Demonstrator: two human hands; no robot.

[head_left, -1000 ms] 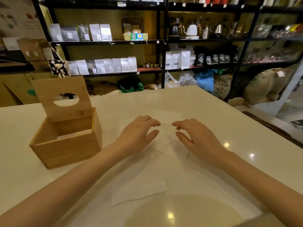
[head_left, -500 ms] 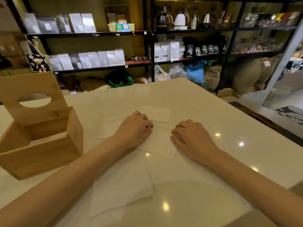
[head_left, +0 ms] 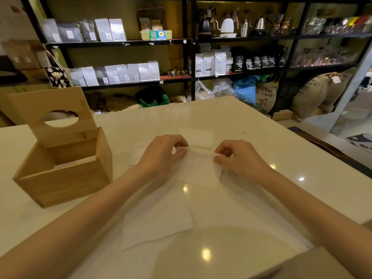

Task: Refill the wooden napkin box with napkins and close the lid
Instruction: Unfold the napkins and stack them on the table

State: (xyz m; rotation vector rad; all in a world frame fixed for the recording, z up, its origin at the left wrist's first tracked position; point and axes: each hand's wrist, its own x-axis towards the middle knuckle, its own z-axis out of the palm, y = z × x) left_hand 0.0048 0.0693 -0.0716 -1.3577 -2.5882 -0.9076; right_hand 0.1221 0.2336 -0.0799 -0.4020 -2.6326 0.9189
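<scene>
Since half a second ago your hands have shifted from lying curled on the paper to pinching it, and the view has swung so the box sits further into frame. Your left hand (head_left: 163, 153) and right hand (head_left: 239, 158) now grip opposite ends of one white napkin (head_left: 201, 168), fingertips (head_left: 182, 152) closed on its far edge, the two hands apart with the sheet stretched between them. That napkin lies flat on the pale counter (head_left: 261, 137), overlapping other loose napkins: one (head_left: 198, 137) just beyond your hands, a larger one (head_left: 157, 224) nearer you under your left forearm. The wooden napkin box (head_left: 64, 174) stands to your left, near but clear of the napkins. Its lid (head_left: 52, 115) is tipped upright at the back, oval slot showing, and a pale sheet edge shows inside the box; how full it is, you cannot tell.
</scene>
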